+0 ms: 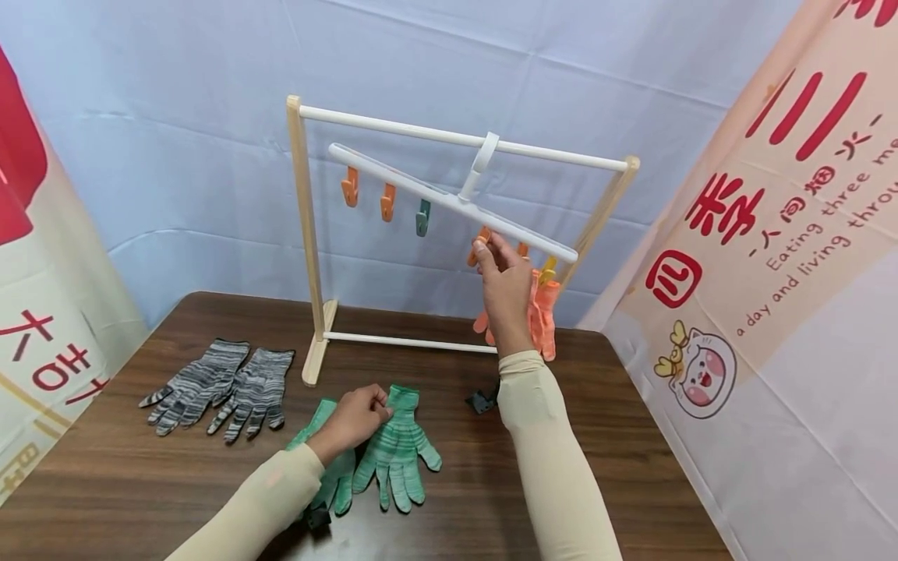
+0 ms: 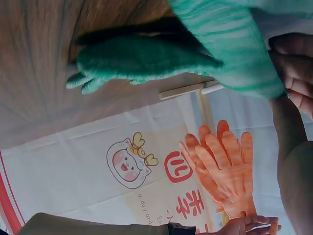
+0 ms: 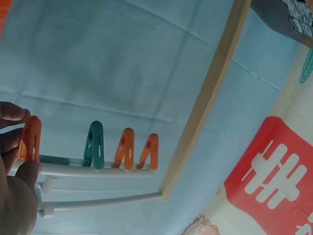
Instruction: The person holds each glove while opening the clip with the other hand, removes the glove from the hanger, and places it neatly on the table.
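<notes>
My right hand pinches an orange clothespin that hangs from the white hanger, right of its hook. In the right wrist view, thumb and fingers squeeze that orange clothespin from both sides. Low over the table, my left hand holds a green striped glove by its cuff, fingers pointing toward me. A second green glove is partly hidden under the left wrist. Orange gloves hang at the hanger's right end, partly behind the right hand, near a yellow clothespin.
A wooden stand with white rods carries the hanger, which tilts down to the right. Two orange clothespins and a green clothespin hang on its left half. Grey striped gloves lie at the table's left. Printed cloth borders the right side.
</notes>
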Tool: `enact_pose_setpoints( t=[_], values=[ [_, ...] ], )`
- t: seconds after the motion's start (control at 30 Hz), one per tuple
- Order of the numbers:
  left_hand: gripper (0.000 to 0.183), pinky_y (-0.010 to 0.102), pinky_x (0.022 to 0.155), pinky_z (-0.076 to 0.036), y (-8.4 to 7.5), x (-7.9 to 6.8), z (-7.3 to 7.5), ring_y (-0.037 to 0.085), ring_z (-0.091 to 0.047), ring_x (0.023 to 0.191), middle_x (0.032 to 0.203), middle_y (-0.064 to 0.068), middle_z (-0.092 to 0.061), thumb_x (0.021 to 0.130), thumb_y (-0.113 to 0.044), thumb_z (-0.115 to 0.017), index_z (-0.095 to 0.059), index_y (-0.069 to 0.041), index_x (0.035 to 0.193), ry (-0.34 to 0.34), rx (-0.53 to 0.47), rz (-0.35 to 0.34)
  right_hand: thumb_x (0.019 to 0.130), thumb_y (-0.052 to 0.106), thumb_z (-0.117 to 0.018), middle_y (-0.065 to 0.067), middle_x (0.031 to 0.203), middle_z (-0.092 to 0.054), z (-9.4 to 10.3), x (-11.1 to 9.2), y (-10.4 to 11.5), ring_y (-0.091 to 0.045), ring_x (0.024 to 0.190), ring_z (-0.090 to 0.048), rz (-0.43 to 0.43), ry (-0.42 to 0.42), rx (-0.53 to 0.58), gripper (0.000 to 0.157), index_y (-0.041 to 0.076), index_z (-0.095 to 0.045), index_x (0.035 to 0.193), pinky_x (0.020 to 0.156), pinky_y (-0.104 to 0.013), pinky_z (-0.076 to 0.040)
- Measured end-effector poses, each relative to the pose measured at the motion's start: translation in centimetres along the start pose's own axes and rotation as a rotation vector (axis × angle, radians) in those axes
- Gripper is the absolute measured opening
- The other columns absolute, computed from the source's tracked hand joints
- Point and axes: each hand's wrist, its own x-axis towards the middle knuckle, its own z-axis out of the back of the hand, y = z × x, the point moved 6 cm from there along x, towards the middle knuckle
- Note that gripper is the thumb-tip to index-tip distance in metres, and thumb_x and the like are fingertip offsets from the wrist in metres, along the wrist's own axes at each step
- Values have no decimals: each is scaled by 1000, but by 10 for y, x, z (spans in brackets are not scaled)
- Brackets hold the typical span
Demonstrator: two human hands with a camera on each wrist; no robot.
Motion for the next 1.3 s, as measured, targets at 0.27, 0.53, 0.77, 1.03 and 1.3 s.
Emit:
enact_pose_setpoints(
  t=[0.27, 0.53, 0.77, 1.03, 1.3],
  values=[
    [18, 26, 48, -30, 4, -6, 2, 12, -32, 45, 55, -2, -39, 89, -15, -60, -49, -9, 76, -10, 123, -29, 92, 20, -57, -16, 100, -63, -1, -1, -1, -32, 88, -54, -5, 18, 7, 32, 9, -59, 121, 74, -31, -45],
    [21, 26, 45, -28, 2, -10, 2, 11, -33, 43, 53, -3, -39, 89, -18, -60, -50, -11, 73, -25, 196, -34, 91, 23, -58, -10, 106, -63, 0, 4, -18, -21, 93, -59, -2, 45, 33, 41, 6, -53, 128, 82, -40, -46],
    [21, 27, 44, -27, 1, -12, 5, 11, -33, 43, 52, -3, -38, 90, -22, -59, -52, -12, 73, -40, 234, -16, 89, 29, -60, -7, 107, -63, 2, 9, -30, -17, 93, -61, 8, 22, 69, 41, 10, -56, 125, 82, -40, -47],
    [16, 29, 42, -34, 3, -13, 8, 13, -43, 44, 56, -1, -49, 91, -24, -58, -59, -13, 79, -105, 265, 12, 88, 26, -62, -9, 109, -63, 3, 6, -34, -18, 96, -60, -10, -4, 119, 41, 6, -55, 124, 80, -39, -49],
    [15, 28, 36, -30, -7, -4, 15, 13, -40, 38, 53, -4, -48, 92, -27, -56, -62, -14, 85, -187, 288, -34, 88, 26, -63, -9, 106, -63, 5, 4, -38, -18, 94, -61, -21, -34, 84, 39, 6, -58, 121, 78, -37, -50]
  ],
)
